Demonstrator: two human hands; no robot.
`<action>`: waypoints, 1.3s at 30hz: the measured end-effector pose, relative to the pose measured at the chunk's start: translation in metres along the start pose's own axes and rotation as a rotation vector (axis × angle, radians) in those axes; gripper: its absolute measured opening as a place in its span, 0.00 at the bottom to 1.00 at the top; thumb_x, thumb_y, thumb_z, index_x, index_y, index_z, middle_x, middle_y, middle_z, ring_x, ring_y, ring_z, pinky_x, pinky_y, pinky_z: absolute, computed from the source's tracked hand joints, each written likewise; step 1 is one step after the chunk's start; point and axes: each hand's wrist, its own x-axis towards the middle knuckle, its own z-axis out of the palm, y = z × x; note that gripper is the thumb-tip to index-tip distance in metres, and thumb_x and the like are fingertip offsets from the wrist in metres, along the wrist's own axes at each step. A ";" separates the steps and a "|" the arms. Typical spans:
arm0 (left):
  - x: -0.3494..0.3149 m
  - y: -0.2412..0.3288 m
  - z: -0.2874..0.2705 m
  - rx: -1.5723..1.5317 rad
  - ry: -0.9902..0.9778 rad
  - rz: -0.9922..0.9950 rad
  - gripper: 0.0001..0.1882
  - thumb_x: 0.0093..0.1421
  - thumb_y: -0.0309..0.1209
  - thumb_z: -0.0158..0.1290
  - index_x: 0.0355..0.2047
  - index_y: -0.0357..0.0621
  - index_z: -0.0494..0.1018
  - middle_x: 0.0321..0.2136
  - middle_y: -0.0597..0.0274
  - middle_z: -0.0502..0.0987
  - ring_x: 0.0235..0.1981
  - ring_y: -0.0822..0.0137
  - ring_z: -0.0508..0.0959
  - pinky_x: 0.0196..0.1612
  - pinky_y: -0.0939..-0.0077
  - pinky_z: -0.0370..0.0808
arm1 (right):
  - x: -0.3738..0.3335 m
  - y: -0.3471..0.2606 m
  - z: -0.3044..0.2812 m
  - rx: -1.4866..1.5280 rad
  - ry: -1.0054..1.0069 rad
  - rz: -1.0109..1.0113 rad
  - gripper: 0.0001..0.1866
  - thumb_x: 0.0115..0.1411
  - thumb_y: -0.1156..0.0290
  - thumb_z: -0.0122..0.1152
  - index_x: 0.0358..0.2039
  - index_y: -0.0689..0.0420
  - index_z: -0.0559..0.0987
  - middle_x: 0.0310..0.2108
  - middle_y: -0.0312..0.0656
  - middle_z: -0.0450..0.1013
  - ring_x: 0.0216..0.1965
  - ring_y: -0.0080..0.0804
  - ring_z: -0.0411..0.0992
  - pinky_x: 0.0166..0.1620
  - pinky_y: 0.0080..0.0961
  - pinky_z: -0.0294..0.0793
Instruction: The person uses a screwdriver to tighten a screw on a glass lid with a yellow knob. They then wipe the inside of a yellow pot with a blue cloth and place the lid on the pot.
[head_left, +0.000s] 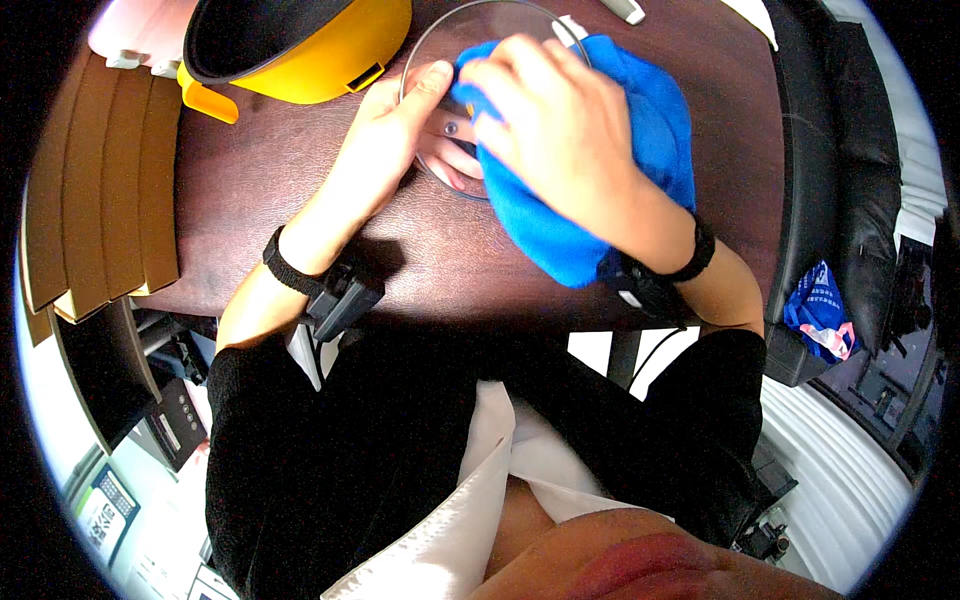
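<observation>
My left hand (382, 140) grips the near left edge of a round clear glass lid (465, 28). Its thumb lies on top of the rim, and the other fingers show through the glass from beneath. A small hole with a metal ring sits in the glass. My right hand (562, 115) is closed over a bright blue cloth (655, 125) and presses it on the right part of the lid. The cloth hides that part, and its loose end drapes toward me over the brown table (270, 220).
A yellow pot (345, 55) with a dark inside and a yellow handle stands at the far left. Brown panels (95, 180) line the table's left side. A light grey object (625, 10) lies at the far edge. On the right, a blue bag (818, 312) rests by black padded seating (810, 190).
</observation>
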 end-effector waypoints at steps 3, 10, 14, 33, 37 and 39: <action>0.000 0.000 0.000 -0.006 -0.006 0.008 0.24 0.68 0.42 0.37 0.55 0.33 0.63 0.29 0.42 0.78 0.23 0.53 0.81 0.19 0.73 0.79 | 0.003 0.024 -0.003 -0.205 -0.029 0.091 0.09 0.48 0.66 0.61 0.29 0.54 0.74 0.28 0.41 0.69 0.30 0.37 0.73 0.27 0.30 0.76; -0.001 0.002 0.002 -0.053 0.030 0.021 0.21 0.67 0.35 0.37 0.55 0.35 0.63 0.26 0.41 0.78 0.20 0.54 0.81 0.18 0.72 0.79 | -0.016 0.028 -0.026 -0.299 -0.457 0.212 0.14 0.50 0.64 0.61 0.32 0.61 0.75 0.25 0.48 0.75 0.26 0.42 0.77 0.29 0.34 0.77; -0.002 0.003 0.001 -0.023 0.038 0.007 0.21 0.67 0.34 0.37 0.56 0.37 0.61 0.25 0.41 0.78 0.19 0.56 0.80 0.18 0.73 0.79 | -0.025 0.002 -0.045 -0.154 -0.642 0.127 0.14 0.48 0.64 0.62 0.30 0.62 0.75 0.23 0.47 0.75 0.24 0.40 0.77 0.28 0.33 0.77; -0.006 0.010 -0.003 0.055 -0.042 0.056 0.24 0.68 0.43 0.37 0.62 0.51 0.55 0.28 0.45 0.79 0.21 0.60 0.81 0.16 0.76 0.77 | 0.009 0.026 0.007 0.006 0.042 0.002 0.17 0.45 0.70 0.65 0.38 0.55 0.75 0.34 0.40 0.72 0.37 0.38 0.73 0.39 0.32 0.75; -0.006 0.006 -0.004 0.085 -0.019 0.061 0.31 0.67 0.53 0.33 0.63 0.47 0.51 0.30 0.45 0.79 0.22 0.56 0.81 0.16 0.76 0.77 | 0.024 0.010 0.007 0.122 0.044 0.003 0.18 0.46 0.72 0.63 0.40 0.56 0.75 0.37 0.41 0.72 0.39 0.41 0.73 0.42 0.34 0.73; -0.006 0.006 -0.002 0.116 -0.008 0.074 0.35 0.66 0.57 0.30 0.61 0.42 0.52 0.30 0.48 0.79 0.22 0.55 0.81 0.16 0.76 0.77 | 0.030 0.006 0.008 0.144 0.041 0.003 0.18 0.47 0.73 0.62 0.41 0.56 0.75 0.38 0.42 0.73 0.40 0.42 0.73 0.43 0.34 0.73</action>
